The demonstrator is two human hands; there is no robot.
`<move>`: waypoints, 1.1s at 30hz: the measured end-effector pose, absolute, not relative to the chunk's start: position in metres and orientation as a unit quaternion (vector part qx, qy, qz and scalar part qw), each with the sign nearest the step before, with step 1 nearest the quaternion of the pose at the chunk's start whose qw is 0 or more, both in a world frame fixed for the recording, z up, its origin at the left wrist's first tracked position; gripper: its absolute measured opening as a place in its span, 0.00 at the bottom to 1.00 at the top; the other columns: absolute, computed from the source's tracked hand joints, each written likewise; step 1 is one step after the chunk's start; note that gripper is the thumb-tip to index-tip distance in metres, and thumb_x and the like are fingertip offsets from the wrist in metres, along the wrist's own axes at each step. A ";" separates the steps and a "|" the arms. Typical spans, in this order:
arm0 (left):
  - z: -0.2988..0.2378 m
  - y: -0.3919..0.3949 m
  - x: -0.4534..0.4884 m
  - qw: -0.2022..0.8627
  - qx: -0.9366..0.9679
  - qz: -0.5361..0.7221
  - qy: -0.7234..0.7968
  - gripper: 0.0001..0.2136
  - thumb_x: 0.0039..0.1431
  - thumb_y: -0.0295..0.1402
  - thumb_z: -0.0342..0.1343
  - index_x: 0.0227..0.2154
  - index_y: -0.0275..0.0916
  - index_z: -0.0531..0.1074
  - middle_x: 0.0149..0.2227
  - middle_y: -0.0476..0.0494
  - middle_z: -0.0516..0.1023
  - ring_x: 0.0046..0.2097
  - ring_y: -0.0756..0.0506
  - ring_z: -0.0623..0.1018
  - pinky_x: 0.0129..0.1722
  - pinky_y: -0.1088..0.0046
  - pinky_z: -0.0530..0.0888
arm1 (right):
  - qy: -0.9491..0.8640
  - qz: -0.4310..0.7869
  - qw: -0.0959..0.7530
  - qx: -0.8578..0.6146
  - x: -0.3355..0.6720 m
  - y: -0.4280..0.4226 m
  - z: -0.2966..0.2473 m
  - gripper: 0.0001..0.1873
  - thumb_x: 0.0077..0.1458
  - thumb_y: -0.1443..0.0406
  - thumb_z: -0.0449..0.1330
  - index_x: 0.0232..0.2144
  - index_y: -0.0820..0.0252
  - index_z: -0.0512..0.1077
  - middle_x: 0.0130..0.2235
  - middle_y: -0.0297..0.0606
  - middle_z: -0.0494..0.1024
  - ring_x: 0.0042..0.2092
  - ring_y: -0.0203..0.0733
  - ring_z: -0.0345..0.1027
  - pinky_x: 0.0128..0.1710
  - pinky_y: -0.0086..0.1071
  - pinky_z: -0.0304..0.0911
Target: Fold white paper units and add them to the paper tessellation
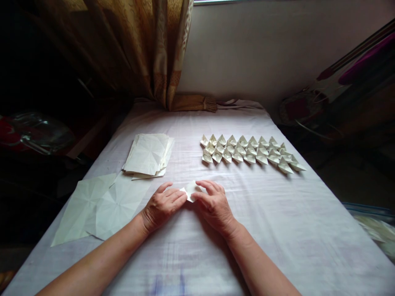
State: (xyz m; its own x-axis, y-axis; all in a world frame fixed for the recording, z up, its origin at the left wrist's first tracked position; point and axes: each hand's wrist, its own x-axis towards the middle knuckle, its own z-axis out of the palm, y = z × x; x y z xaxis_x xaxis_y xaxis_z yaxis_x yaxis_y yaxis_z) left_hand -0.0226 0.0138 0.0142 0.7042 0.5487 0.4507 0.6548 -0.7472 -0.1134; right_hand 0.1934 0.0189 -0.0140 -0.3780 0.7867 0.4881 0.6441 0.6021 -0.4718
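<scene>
A small folded piece of white paper lies on the white cloth-covered table between my hands. My left hand pinches its left side, fingers curled together on the paper. The fingers of my right hand press down on its right side. Several finished small folded paper boats lie in rows beyond my right hand.
A stack of creased white paper squares lies far left of my hands. Two larger creased sheets lie at the table's left edge. A brown curtain hangs at the back. Dark clutter flanks both sides of the table.
</scene>
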 end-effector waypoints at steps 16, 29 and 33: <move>-0.005 -0.026 -0.023 0.009 -0.882 -0.236 -0.408 0.13 0.64 0.25 0.50 0.47 0.38 0.74 0.48 0.44 0.80 0.51 0.44 0.78 0.55 0.61 0.72 | -0.887 0.137 0.251 -0.363 0.203 0.023 -0.006 0.08 0.63 0.67 0.57 0.38 0.52 0.76 0.44 0.33 0.81 0.51 0.44 0.68 0.51 0.39 0.54; -0.004 -0.027 -0.024 -0.057 -0.863 -0.271 -0.424 0.11 0.63 0.24 0.50 0.44 0.38 0.74 0.45 0.43 0.80 0.49 0.45 0.78 0.58 0.64 0.72 | -0.804 0.242 0.277 -0.467 0.172 0.038 -0.004 0.05 0.53 0.67 0.64 0.25 0.55 0.73 0.35 0.34 0.79 0.42 0.42 0.70 0.47 0.39 0.54; -0.002 -0.026 -0.024 -0.061 -0.861 -0.266 -0.428 0.12 0.63 0.24 0.49 0.44 0.39 0.74 0.44 0.43 0.80 0.49 0.45 0.78 0.58 0.63 0.72 | -0.798 0.242 0.269 -0.482 0.168 0.038 -0.004 0.06 0.51 0.68 0.65 0.24 0.55 0.73 0.35 0.33 0.78 0.43 0.42 0.69 0.47 0.39 0.54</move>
State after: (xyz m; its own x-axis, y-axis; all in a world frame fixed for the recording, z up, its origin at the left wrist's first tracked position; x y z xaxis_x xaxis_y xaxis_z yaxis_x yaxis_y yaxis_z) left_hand -0.0237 -0.0264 -0.0023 0.4915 0.7700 0.4069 0.7052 -0.6260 0.3329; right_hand 0.1683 0.0380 -0.0043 -0.3905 0.8994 0.1966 0.6388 0.4185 -0.6456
